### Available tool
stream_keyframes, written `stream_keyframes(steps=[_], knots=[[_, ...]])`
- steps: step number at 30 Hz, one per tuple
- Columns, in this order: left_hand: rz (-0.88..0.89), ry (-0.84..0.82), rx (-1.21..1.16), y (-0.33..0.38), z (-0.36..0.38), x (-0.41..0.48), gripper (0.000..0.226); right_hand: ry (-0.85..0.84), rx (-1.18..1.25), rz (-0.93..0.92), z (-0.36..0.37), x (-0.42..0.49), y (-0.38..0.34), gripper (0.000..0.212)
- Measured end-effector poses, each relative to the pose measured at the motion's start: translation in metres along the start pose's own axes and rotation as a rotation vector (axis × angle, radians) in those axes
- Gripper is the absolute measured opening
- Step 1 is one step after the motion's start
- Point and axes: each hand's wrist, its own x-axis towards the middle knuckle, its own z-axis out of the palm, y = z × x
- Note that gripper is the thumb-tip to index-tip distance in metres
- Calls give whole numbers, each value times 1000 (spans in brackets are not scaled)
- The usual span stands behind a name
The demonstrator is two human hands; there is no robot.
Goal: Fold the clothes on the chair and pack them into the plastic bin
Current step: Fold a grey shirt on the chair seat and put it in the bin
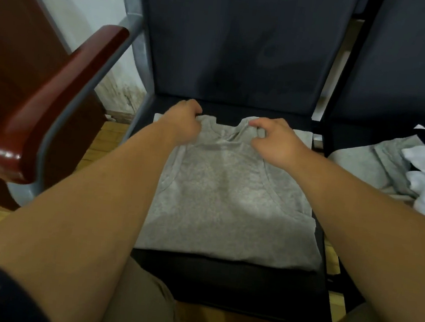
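Note:
A grey sleeveless top (231, 197) lies flat on the dark seat of the chair (232, 288), its neckline toward the backrest. My left hand (182, 121) grips the left shoulder strap at the far edge of the top. The right shoulder strap by the neckline is pinched between the curled fingers of my right hand (274, 138). No plastic bin is in view.
A pile of grey and white clothes (402, 167) lies on the neighbouring seat to the right. A red-brown wooden armrest (55, 102) stands on the left, with a dark wooden panel behind it. My knees are at the seat's front edge.

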Motion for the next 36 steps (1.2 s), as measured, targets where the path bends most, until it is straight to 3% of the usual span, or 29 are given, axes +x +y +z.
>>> stream_keyframes(steps=[6,9,15,22,30,36], knots=[[-50,-9,93,-4,21,31,57,-79,-68,80,4,13,11,66],[-82,36,136,-3,28,35,43,-85,-136,67,7,24,19,69],[-86,155,-48,-3,21,32,12,-3,-70,41,7,25,10,56],[-165,289,-211,-9,-3,23,19,283,210,9,7,24,13,54],[-194,251,-186,-15,-10,11,36,161,-39,78,13,27,25,45],[-160,174,-160,-18,-35,-19,34,159,-38,72,8,3,-3,46]])
